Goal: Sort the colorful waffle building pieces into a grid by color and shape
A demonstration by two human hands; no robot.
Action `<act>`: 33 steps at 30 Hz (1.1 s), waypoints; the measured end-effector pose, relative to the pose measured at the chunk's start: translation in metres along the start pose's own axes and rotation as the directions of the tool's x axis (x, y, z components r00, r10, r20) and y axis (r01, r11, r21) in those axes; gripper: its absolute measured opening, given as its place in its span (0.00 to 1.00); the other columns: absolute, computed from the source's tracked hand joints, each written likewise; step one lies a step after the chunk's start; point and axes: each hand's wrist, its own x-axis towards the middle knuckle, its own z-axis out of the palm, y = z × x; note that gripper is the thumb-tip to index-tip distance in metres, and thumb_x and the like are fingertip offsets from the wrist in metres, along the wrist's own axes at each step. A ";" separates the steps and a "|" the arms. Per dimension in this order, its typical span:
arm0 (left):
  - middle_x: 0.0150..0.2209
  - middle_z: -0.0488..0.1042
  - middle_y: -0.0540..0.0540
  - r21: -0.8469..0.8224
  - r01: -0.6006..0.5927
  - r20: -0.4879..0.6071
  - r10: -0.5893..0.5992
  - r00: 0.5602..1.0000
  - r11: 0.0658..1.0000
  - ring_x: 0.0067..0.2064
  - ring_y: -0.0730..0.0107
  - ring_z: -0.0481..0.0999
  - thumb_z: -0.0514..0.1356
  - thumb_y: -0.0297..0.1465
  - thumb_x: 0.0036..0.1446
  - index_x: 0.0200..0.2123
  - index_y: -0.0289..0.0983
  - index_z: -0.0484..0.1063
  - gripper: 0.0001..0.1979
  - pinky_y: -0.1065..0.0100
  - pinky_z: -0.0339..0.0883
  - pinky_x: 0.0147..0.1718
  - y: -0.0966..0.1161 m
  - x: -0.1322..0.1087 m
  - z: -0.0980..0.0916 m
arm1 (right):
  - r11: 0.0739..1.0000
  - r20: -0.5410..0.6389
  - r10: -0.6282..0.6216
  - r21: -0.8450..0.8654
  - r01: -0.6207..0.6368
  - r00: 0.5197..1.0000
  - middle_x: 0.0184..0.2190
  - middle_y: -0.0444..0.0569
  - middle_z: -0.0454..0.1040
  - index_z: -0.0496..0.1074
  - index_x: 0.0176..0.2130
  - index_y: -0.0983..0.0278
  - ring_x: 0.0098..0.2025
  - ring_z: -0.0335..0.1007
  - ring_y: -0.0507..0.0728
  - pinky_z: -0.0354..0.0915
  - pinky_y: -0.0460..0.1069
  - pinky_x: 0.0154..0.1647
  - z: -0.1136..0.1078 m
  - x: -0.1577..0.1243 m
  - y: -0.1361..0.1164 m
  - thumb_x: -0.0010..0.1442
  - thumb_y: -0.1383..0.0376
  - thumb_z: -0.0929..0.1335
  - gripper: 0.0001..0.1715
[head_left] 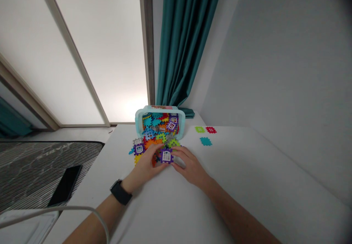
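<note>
A purple square puzzle block with a white window (166, 156) is between my two hands, in front of a pile of coloured pieces. My left hand (148, 163), with a dark watch on its wrist, pinches the block's left side. From the right, my right hand (189, 165) grips the same block between thumb and fingers. The pile spills from a light blue plastic bin (139, 123) lying on its side, its opening towards me. Another purple window block (139, 148) lies at the pile's left, and an orange piece (150, 143) is partly hidden behind my left hand.
Right of the bin, a green piece (200, 129), a red piece (211, 130) and a teal piece (206, 141) lie apart on the white table (247, 178). A black phone (66, 185) lies left of the table. A white cable (74, 208) crosses my left forearm.
</note>
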 end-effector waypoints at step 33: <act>0.51 0.72 0.40 0.340 -0.193 0.032 0.193 0.981 0.920 0.52 0.55 0.75 0.67 0.37 0.57 0.56 0.40 0.67 0.25 0.54 0.74 0.51 -0.005 0.001 -0.007 | 0.997 0.015 -0.047 -0.054 0.048 0.999 0.57 0.55 0.73 0.69 0.52 0.58 0.57 0.70 0.62 0.68 0.62 0.59 0.000 -0.001 0.001 0.66 0.66 0.68 0.14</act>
